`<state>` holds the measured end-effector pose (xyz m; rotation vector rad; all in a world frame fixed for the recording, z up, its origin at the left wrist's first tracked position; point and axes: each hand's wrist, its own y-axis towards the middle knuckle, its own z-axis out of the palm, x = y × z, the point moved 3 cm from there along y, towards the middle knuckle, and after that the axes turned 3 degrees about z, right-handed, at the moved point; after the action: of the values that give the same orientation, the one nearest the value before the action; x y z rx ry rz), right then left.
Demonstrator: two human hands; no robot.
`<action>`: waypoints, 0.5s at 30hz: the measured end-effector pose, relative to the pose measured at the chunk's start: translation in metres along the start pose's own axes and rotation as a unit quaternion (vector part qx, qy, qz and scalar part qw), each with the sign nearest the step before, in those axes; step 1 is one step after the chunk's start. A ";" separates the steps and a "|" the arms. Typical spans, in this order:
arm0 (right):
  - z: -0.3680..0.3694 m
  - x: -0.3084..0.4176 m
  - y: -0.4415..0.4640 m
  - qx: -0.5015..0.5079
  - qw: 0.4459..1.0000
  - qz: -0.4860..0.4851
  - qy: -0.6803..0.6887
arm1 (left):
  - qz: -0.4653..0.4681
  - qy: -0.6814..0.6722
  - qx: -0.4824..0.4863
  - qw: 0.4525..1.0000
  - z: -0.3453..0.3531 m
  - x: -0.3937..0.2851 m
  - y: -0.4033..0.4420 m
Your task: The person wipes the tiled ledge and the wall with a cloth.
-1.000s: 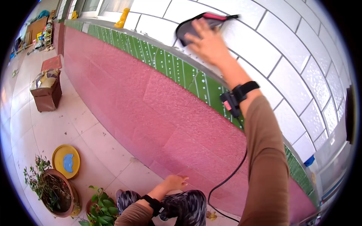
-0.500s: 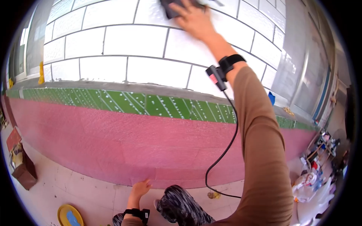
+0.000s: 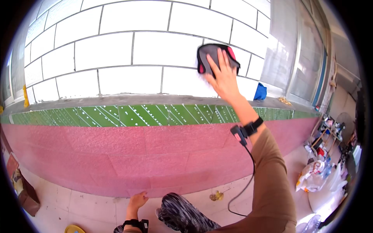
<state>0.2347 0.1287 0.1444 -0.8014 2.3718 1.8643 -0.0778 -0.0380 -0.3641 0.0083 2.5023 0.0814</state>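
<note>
A grey and black pad with pink patches lies flat against the white tiled wall. Spread over it, my right hand presses on its face with the fingers apart. A black strap with a small device and a cable is round my right wrist. Low in the view, my left hand hangs near the foot of the pink wall, its fingers partly extended and nothing seen in them. Between the white and pink parts runs a green tiled band under a grey ledge.
A blue object sits on the ledge at right, beside a window. A yellow object stands at its left end. Plastic bags and clutter lie right. A brown box and a yellow dish are lower left.
The view has turned to face the wall. My right hand and the pad have moved lower and rightward on the white tiles since half a second ago. My left hand stays low.
</note>
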 end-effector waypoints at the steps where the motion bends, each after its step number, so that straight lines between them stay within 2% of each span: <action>1: -0.004 -0.002 -0.013 0.018 1.000 0.007 -0.001 | -0.009 0.013 0.015 1.000 -0.002 -0.004 -0.002; 4: -0.004 -0.019 -0.019 -0.010 0.999 0.026 -0.017 | -0.009 0.025 0.030 0.999 -0.006 -0.012 -0.005; 9: -0.008 -0.041 0.058 -0.104 0.993 0.023 -0.047 | -0.004 0.022 0.038 0.999 0.013 0.001 0.004; 12: -0.011 -0.035 0.069 -0.106 0.994 0.019 -0.028 | -0.014 0.020 0.048 0.999 0.008 -0.006 0.005; 15: -0.011 -0.030 0.051 -0.075 0.995 -0.038 -0.055 | -0.015 0.046 0.031 0.998 0.013 -0.008 0.009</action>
<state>0.2434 0.1377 0.2029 -0.7652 2.1270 2.0188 -0.0635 -0.0281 -0.3688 -0.0067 2.5960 -0.0083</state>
